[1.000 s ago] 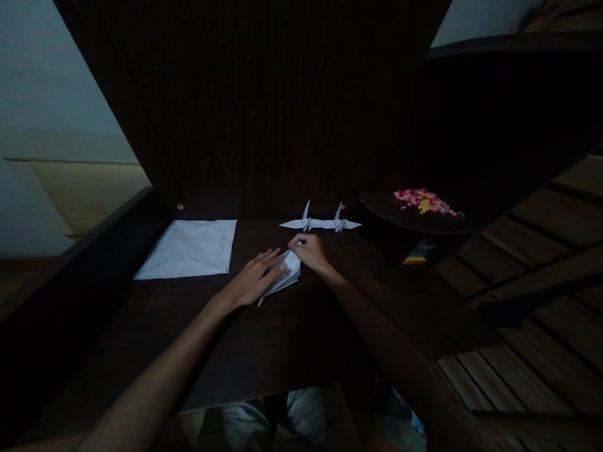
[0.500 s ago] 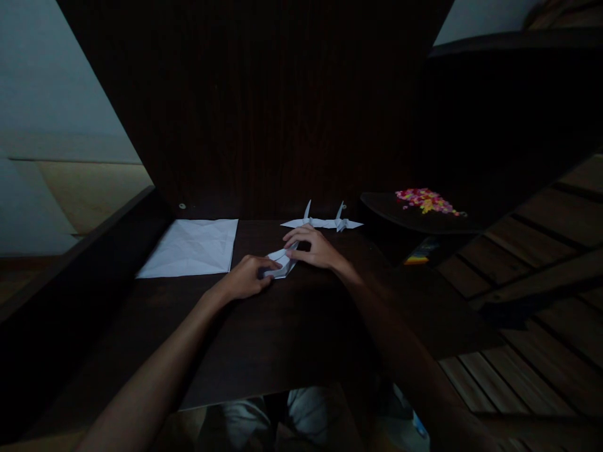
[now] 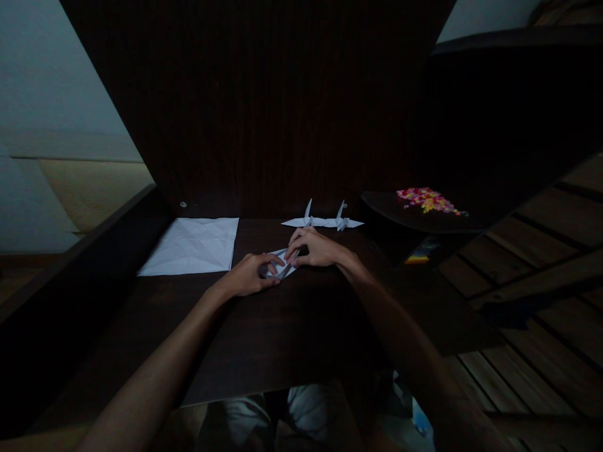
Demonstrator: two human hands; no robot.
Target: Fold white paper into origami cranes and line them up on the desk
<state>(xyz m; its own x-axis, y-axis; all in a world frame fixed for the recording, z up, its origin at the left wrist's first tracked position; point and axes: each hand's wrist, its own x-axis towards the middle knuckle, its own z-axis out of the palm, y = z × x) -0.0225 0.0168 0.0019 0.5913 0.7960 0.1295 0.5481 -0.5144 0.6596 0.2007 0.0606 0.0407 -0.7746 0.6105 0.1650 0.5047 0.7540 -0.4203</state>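
Observation:
A small piece of folded white paper (image 3: 283, 271) lies on the dark table between my two hands. My left hand (image 3: 252, 274) grips its near left side, with thumb and fingers closed on the edge. At the right side, my right hand (image 3: 315, 247) pinches the paper with curled fingers. Part of the folds is hidden under my fingers. Just behind my right hand stand two white origami cranes (image 3: 340, 223), side by side with pointed wings and upright tips.
Flat white creased paper sheets (image 3: 193, 246) lie on the table's left. A heap of small pink, red and yellow pieces (image 3: 431, 199) sits on a rounded dark shelf (image 3: 386, 207) at right. A dark board (image 3: 282, 113) rises behind, and a low side panel (image 3: 85, 295) bounds the left.
The folded paper has changed shape and shows a more open, pointed outline. My right hand's fingers have curled down onto it, and my left fingers have shifted slightly over it.

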